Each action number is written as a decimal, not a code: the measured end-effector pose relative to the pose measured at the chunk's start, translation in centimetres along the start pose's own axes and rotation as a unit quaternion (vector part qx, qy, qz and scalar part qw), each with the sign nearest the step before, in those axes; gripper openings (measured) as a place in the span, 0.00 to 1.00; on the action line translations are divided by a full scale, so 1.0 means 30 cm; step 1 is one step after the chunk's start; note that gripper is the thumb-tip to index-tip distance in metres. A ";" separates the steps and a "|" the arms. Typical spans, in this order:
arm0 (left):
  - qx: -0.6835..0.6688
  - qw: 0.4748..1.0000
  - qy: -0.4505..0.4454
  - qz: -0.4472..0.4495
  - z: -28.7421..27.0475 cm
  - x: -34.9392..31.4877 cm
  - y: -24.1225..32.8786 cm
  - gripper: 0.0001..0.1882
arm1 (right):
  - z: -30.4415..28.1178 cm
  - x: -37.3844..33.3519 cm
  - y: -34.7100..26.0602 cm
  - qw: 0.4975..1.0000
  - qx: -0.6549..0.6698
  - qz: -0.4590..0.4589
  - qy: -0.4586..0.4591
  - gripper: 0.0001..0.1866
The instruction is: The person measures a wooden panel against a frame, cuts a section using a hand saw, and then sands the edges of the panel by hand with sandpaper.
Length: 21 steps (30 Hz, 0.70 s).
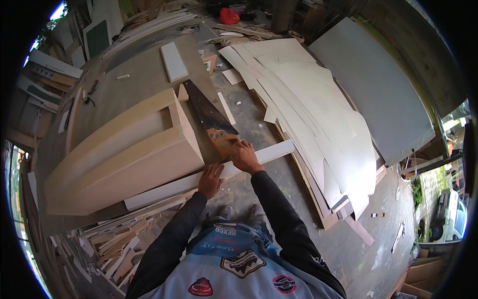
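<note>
A handsaw (211, 117) with a dark blade and an orange-brown wooden handle points away from me, its tip toward the far left. My right hand (245, 157) has its fingers closed at the near end of that handle, just over a long white board (164, 193). The board runs slantwise in front of me. Left of the saw, my left hand (211, 181) grips the same board, fingers bent over its top. Beyond the board lies a long pale wooden box frame (119, 149) with a curved side and an opening, its near end close to the saw blade.
A brown sheet (119, 99) under the frame carries a white panel (174, 62). To the right lie stacked white sheets (308, 99) and a large grey panel (373, 89). Wood offcuts (117, 251) are heaped at lower left, beside my feet (226, 212).
</note>
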<state>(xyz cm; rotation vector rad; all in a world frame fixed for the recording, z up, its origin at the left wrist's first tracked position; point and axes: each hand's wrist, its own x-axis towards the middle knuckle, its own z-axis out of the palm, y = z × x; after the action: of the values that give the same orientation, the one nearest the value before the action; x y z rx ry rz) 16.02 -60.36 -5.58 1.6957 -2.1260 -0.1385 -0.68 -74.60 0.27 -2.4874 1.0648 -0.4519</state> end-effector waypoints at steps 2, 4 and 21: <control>0.014 1.000 -0.009 -0.007 0.019 0.023 0.012 0.33 | 0.061 0.043 0.067 0.999 -0.001 -0.054 -0.004 0.15; 0.006 1.000 -0.020 -0.014 0.035 0.034 0.010 0.34 | 0.097 0.095 0.088 0.994 -0.022 -0.104 -0.017 0.18; -0.072 0.997 -0.028 -0.022 0.035 0.099 0.041 0.31 | -0.355 0.192 0.128 0.823 0.540 -0.083 -0.154 0.34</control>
<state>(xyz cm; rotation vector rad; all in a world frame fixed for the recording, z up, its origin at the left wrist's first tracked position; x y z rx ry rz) 13.99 -63.06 -5.36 1.6737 -2.0661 -0.3472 -3.91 -83.73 8.49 -1.5245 0.2734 -0.4881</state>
